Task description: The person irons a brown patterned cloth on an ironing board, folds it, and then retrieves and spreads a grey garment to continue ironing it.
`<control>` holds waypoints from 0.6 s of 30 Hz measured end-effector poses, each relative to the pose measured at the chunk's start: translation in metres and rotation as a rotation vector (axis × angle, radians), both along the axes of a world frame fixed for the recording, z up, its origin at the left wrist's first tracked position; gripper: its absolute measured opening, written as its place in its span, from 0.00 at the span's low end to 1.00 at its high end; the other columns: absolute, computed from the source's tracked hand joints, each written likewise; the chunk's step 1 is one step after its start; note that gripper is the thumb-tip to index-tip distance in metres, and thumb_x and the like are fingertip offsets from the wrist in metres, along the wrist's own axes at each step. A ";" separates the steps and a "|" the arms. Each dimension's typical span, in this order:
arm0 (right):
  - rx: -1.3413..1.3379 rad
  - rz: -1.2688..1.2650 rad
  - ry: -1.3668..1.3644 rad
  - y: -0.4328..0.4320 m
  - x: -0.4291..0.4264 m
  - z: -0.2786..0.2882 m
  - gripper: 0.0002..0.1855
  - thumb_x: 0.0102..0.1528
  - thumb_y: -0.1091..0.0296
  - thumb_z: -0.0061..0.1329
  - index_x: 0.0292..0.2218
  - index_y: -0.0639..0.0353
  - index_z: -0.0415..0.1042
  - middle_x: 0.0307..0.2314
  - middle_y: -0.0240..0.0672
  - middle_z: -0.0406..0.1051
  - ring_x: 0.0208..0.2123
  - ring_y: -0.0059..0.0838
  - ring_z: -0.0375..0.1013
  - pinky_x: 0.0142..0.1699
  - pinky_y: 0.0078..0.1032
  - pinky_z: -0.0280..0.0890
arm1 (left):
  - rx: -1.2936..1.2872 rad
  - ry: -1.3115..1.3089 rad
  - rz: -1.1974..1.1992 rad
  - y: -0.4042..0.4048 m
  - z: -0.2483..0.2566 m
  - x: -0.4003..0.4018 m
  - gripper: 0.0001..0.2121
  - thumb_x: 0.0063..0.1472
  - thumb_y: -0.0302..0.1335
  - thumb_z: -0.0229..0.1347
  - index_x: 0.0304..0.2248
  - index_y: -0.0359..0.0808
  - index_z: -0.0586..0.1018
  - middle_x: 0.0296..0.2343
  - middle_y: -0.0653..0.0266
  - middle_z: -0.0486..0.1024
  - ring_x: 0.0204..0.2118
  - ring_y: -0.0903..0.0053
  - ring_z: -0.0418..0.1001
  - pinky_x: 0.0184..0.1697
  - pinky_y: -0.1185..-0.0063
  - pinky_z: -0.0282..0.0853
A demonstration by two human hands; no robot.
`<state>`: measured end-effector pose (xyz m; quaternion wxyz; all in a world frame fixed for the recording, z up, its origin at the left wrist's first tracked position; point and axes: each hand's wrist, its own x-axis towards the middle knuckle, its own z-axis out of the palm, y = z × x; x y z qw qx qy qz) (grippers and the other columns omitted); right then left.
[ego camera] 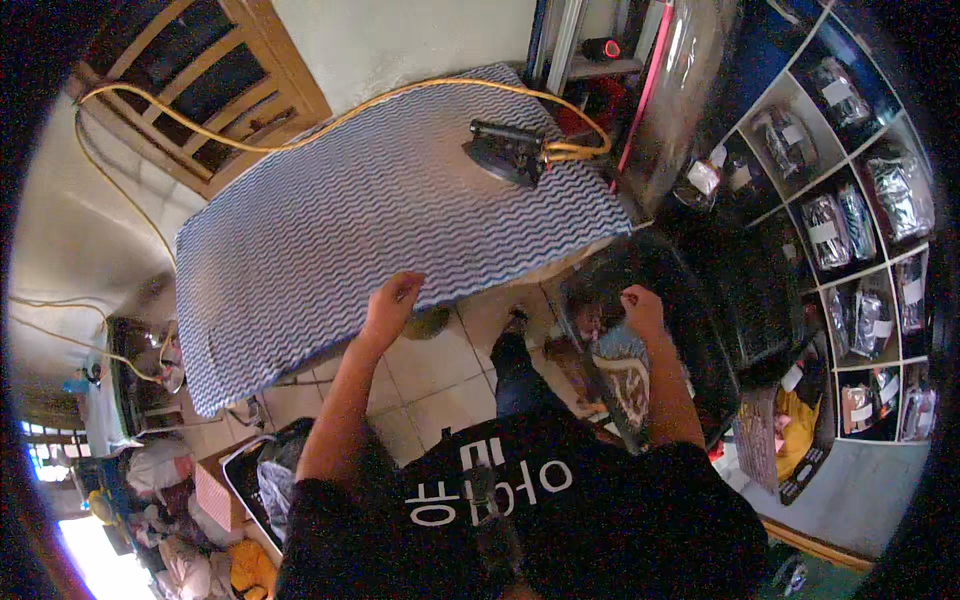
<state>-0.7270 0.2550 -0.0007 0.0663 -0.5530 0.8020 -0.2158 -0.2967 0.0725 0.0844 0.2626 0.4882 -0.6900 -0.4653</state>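
Note:
An ironing table covered in wavy blue-and-white striped cloth [337, 217] spans the view before me. On its far right part rests a dark clothes iron [502, 154], joined to a yellow cord or hose [300, 142]. My left hand [394, 296] is over the table's near edge, fingers bent together; I see nothing in it. To the right of the table, above a dark bin or bag [652, 262] with a glossy surface, is my right hand [641, 304], its fingers curled. Whether it pinches the clear or dark material there cannot be told.
On the right stands a shelf of square compartments [847, 157] with bagged folded garments. A basket [806, 480] with yellow cloth sits below it. Cloth heaps [180, 562] and an open box [240, 487] lie lower left. A pink pole [645, 97] stands beyond the table.

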 end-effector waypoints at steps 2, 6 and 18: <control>-0.108 -0.003 0.102 -0.036 -0.044 -0.014 0.09 0.45 0.69 0.51 0.30 0.60 0.70 0.23 0.40 0.70 0.26 0.36 0.71 0.31 0.29 0.65 | -0.086 -0.075 -0.124 -0.043 0.025 -0.054 0.11 0.53 0.24 0.51 0.38 0.33 0.72 0.33 0.57 0.73 0.36 0.71 0.71 0.40 0.79 0.65; -0.326 -0.229 0.207 -0.118 -0.114 -0.030 0.09 0.44 0.71 0.51 0.31 0.59 0.69 0.23 0.39 0.69 0.26 0.37 0.69 0.34 0.33 0.63 | -0.497 -0.148 -0.343 -0.130 0.036 -0.160 0.14 0.53 0.26 0.49 0.42 0.37 0.70 0.39 0.55 0.70 0.44 0.65 0.67 0.48 0.74 0.60; 0.207 -0.018 0.107 -0.338 -0.200 -0.067 0.18 0.45 0.74 0.42 0.40 0.56 0.68 0.35 0.45 0.68 0.40 0.44 0.66 0.47 0.41 0.57 | -0.587 -0.864 -0.667 -0.288 -0.020 -0.244 0.08 0.51 0.24 0.47 0.33 0.37 0.66 0.30 0.56 0.69 0.37 0.62 0.67 0.45 0.61 0.52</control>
